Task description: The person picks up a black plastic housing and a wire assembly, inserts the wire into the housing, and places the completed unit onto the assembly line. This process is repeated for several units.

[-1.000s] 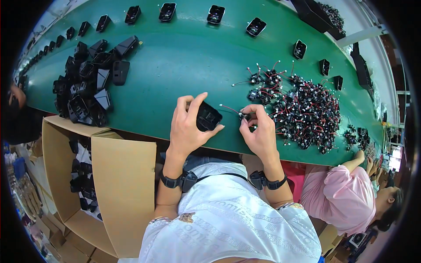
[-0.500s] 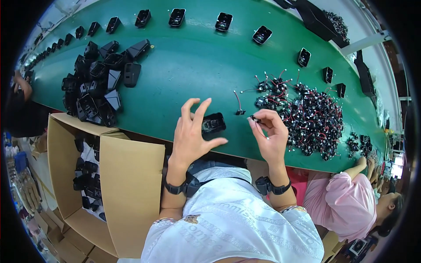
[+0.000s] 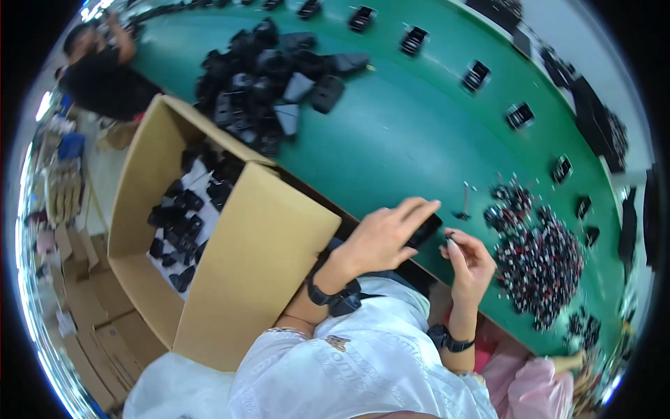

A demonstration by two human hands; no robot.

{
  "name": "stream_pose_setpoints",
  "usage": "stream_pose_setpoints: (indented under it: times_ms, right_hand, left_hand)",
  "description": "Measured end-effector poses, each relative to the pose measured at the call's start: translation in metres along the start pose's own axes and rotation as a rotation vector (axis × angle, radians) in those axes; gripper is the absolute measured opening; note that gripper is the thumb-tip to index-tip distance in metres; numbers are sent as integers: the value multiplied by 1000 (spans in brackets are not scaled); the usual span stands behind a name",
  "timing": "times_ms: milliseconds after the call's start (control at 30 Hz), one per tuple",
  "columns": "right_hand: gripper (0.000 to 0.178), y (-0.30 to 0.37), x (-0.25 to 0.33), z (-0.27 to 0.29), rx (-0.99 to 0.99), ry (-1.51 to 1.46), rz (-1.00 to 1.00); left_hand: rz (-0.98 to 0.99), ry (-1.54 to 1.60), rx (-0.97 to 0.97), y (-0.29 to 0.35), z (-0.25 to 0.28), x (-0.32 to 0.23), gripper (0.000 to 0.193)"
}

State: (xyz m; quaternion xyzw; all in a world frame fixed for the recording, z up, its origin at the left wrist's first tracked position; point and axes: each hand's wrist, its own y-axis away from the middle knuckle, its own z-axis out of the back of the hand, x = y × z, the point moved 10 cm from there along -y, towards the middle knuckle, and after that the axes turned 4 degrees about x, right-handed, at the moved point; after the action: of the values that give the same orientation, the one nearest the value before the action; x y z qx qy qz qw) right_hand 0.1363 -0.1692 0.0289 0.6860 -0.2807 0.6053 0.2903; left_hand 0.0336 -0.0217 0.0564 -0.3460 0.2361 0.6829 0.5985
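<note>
Your left hand (image 3: 388, 236) spread open at a black housing (image 3: 427, 231), right hand (image 3: 472, 267) pinching a small dark component (image 3: 449, 238), wired modules (image 3: 539, 269) right.

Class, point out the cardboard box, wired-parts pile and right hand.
Cardboard box (image 3: 258, 262): head view, its broad panel.
Wired-parts pile (image 3: 541, 269): head view, its middle.
Right hand (image 3: 474, 266): head view, its middle.

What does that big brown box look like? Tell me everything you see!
The big box looks like brown cardboard. It stands open beside the green table, left of the person's left hand. A wide, plain flap spreads toward that arm. Inside lie black parts and something white. Whether it touches the table is hard to tell.
</note>
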Motion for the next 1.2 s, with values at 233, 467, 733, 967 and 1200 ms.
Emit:
stream_pose_setpoints:
  times_ms: [233, 467, 733, 967, 1200]
  right_hand:
    - [10, -2, 14, -1, 23, 117, 143]
    - [9, -12, 47, -16, 39, 244, 280]
    - [17, -6, 61, -25, -19, 325, 420]
    - [20, 8, 74, -32, 52, 662, 507]
    - [21, 15, 95, -48, 84, 694, 652]
  left_hand:
    - [-75, -46, -194, 6, 0, -5, 89]
    - [-176, 324, -384, 0, 17, -1, 77]
    - [-146, 282, -468, 4, 20, -9, 91]
    - [-287, 49, -496, 7, 25, -26, 93]
    - [-340, 26, -536, 7, 33, -32, 89]
